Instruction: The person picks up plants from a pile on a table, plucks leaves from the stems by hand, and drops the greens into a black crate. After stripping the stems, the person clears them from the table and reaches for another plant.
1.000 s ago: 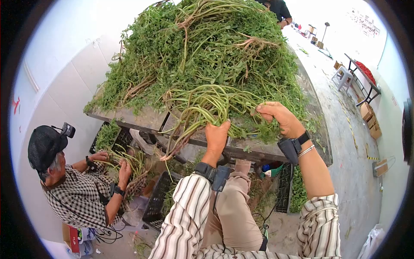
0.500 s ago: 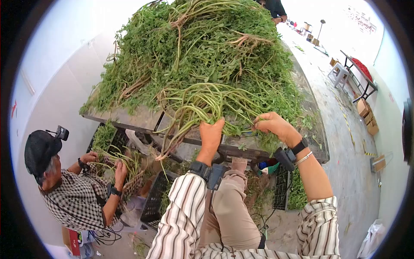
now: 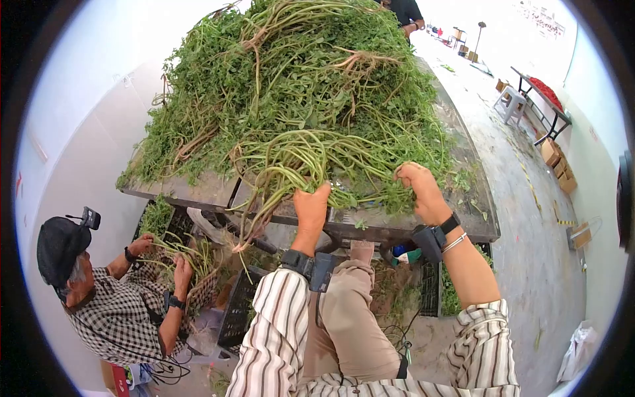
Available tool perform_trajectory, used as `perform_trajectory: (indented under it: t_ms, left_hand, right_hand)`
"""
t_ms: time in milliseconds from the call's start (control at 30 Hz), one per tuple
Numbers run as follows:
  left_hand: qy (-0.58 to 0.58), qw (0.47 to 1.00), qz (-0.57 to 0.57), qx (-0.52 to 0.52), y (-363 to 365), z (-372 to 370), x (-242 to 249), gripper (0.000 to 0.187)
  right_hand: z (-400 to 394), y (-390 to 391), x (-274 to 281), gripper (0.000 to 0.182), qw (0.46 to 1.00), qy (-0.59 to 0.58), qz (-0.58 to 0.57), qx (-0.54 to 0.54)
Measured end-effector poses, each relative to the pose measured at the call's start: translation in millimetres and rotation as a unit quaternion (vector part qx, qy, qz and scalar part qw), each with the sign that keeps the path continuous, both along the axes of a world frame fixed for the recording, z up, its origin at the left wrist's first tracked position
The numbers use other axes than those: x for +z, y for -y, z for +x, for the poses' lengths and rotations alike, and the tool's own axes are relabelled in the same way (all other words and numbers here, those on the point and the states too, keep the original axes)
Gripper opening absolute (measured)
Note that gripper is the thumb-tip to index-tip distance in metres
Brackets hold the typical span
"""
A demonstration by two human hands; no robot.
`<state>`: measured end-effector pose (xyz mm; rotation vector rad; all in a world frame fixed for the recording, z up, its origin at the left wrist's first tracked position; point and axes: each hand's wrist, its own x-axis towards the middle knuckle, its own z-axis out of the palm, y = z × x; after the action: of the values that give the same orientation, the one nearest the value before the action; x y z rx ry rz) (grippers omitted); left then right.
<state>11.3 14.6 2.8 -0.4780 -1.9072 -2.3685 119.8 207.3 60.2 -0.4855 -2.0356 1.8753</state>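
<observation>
My left hand [image 3: 312,206] is wrapped round a bunch of long green stems [image 3: 297,162] at the table's front edge. Brownish root ends [image 3: 246,231] of the bunch hang over the edge on the left. To the right, my right hand [image 3: 418,184] has its fingers closed at the leafy part of the greens; what they grip is too small to make out. A large heap of leafy plants [image 3: 304,86] rises behind both hands on the dark table [image 3: 463,155].
A person in a checked shirt [image 3: 119,314] sits at lower left holding stems near black crates [image 3: 239,308]. Another person [image 3: 405,13] stands behind the heap. At right are a grey stool [image 3: 511,104], a table with red items [image 3: 546,94] and cardboard boxes [image 3: 557,165].
My right hand has moved slightly up and away from my left hand. The whole view has shifted a little, while my left hand keeps hold of the stems.
</observation>
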Motion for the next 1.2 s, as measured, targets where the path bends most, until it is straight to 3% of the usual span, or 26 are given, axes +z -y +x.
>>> perform_trajectory:
  t_ms: [67,100,133,200,233,267,333,400,467,500,600,800,867,933,1033,1100,1200]
  left_hand:
    - [0.005,1.000,-0.018,0.005,0,-3,-2,0.019]
    - [0.010,1.000,-0.008,0.004,0,-3,-3,0.018]
    - [0.016,1.000,0.001,0.002,-1,-3,-5,0.018]
    - [0.009,1.000,-0.010,-0.003,-1,-5,-7,0.017]
    - [-0.007,0.999,-0.030,0.009,-1,-9,-11,0.017]
    - [-0.022,0.998,-0.050,0.021,-2,-8,-9,0.017]
    - [0.000,0.998,-0.059,0.004,1,-4,-5,0.018]
    - [0.003,1.000,-0.020,0.019,-1,-3,-5,0.019]
    - [0.010,0.998,-0.057,0.023,1,-3,-3,0.020]
    - [0.034,0.991,-0.126,0.035,3,5,10,0.021]
    - [0.025,0.990,-0.128,0.055,2,-4,-6,0.025]
    - [0.027,0.991,-0.108,0.080,-1,-4,-4,0.032]
    - [0.059,0.983,-0.151,0.086,1,-5,-4,0.037]
    - [0.049,0.987,-0.103,0.117,-3,-5,-7,0.036]
    - [0.076,0.987,-0.131,0.061,5,-13,-10,0.034]
    - [0.066,0.990,-0.110,0.058,2,-16,-13,0.034]
    - [0.063,0.993,-0.085,0.062,-1,-12,-11,0.032]
  right_hand:
    - [5,-7,-2,0.020,0.997,-0.064,0.011,-0.031]
    - [17,-8,-8,0.017,0.979,-0.148,0.139,-0.003]
    - [22,-11,-8,0.017,0.979,-0.147,0.140,-0.006]
    - [33,-14,-5,0.013,0.993,-0.109,0.041,-0.029]
    - [34,-17,-1,0.011,0.984,-0.043,-0.131,-0.114]
    - [42,-19,-3,0.011,0.983,-0.040,-0.131,-0.120]
    - [63,-19,-11,0.014,0.942,-0.101,-0.308,-0.081]
    - [83,-10,-8,0.014,0.929,-0.102,-0.340,-0.110]
    - [113,-14,-21,0.014,0.916,-0.112,-0.370,-0.109]
    - [128,-12,-26,0.015,0.922,-0.121,-0.352,-0.106]
    - [164,-7,-38,0.017,0.931,-0.159,-0.283,-0.165]
    - [226,-5,-72,0.017,0.906,-0.156,-0.328,-0.215]
    - [253,-11,-109,0.018,0.920,-0.130,-0.272,-0.251]
    - [281,-15,-147,0.018,0.917,-0.109,-0.262,-0.280]
    - [322,-9,-202,0.016,0.863,-0.049,-0.338,-0.372]
    - [352,-10,-244,0.014,0.851,0.009,-0.251,-0.462]
    - [388,-10,-275,0.012,0.828,0.033,-0.251,-0.501]
